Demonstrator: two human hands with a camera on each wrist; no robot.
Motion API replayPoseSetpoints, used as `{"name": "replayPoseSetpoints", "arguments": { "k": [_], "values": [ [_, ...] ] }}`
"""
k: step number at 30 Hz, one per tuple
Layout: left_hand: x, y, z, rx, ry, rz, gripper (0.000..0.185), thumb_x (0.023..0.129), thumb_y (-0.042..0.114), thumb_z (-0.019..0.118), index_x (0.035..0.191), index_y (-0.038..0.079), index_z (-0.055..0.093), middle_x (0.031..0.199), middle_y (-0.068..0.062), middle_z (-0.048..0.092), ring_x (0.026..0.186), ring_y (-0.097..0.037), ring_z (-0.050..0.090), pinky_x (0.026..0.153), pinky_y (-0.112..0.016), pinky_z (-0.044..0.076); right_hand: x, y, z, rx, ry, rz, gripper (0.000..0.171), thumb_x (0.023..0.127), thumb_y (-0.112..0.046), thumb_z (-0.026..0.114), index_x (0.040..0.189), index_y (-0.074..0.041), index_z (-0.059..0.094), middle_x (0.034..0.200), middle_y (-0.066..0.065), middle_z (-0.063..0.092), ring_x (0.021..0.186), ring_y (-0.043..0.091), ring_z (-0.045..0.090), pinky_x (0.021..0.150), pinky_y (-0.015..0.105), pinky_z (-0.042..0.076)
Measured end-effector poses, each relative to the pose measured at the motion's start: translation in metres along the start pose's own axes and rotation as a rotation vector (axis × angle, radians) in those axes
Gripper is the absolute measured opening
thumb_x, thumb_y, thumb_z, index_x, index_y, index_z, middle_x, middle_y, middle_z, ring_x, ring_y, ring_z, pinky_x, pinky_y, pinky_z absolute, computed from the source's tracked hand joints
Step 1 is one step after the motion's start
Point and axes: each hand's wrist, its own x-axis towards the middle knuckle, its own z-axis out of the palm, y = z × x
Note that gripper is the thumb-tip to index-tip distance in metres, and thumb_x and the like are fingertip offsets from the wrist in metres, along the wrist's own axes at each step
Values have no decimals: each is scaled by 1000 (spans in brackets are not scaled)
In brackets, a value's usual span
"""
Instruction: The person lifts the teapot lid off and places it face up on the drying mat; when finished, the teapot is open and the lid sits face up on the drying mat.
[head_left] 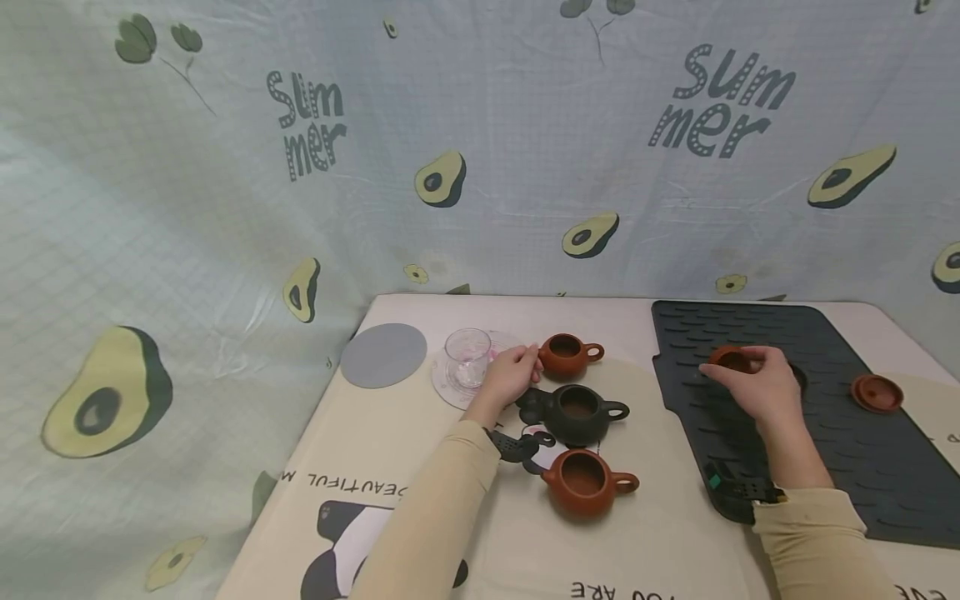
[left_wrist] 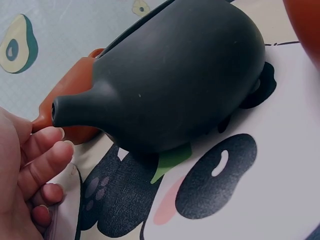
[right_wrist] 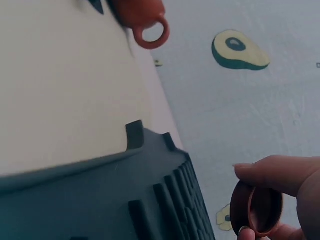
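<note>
My left hand rests on the table with loosely curled fingers and holds nothing. Its fingertips lie right beside the small brown teapot, at the spout side. In front of that pot stands a black teapot, which fills the left wrist view. A larger brown teapot stands nearest me. All three pots are lidless. My right hand hovers over the black ribbed mat and pinches a small brown lid, seen edge-on in the right wrist view.
A second brown lid lies on the mat's right side. A glass cup stands on a pale coaster left of my left hand, with a grey round coaster beyond it. An avocado-print cloth hangs behind the table.
</note>
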Motion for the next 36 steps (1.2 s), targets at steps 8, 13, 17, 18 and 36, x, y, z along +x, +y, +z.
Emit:
{"name": "replayPoseSetpoints", "arguments": {
  "k": [8,13,17,18,36],
  "values": [
    [0,0,0,-10,-8,2,42,110,37,43,94,7,68,79,-2,66,81,-16,59,78,-33,42,0,8,4,-156,-5,-28,78,93,-36,75,141,12,37,125,37,47,115,55,45,88,64,42],
    [0,0,-1,-12,-10,-2,43,110,37,42,94,8,68,80,-2,66,82,-16,59,79,-33,41,1,9,7,-220,-29,-39,73,92,-32,75,139,12,40,124,37,49,114,55,46,89,64,42],
    [1,-1,-1,-10,-12,9,42,110,37,43,93,8,68,79,-2,67,82,-16,59,80,-33,42,1,9,7,-241,-28,-49,72,92,-31,74,140,12,42,127,39,49,116,56,45,91,65,41],
    [2,-1,-1,-6,-12,11,42,110,37,43,93,8,68,79,-2,66,82,-16,59,80,-33,42,1,9,7,-246,-27,-52,71,92,-31,74,140,11,42,129,39,49,117,57,44,91,66,40],
    [-1,-2,0,-6,-11,16,45,110,39,42,94,7,69,78,-1,66,81,-16,59,78,-33,42,1,9,8,-278,-52,-65,67,96,-30,68,145,8,42,139,42,43,126,61,37,98,70,34]
  ]
}}
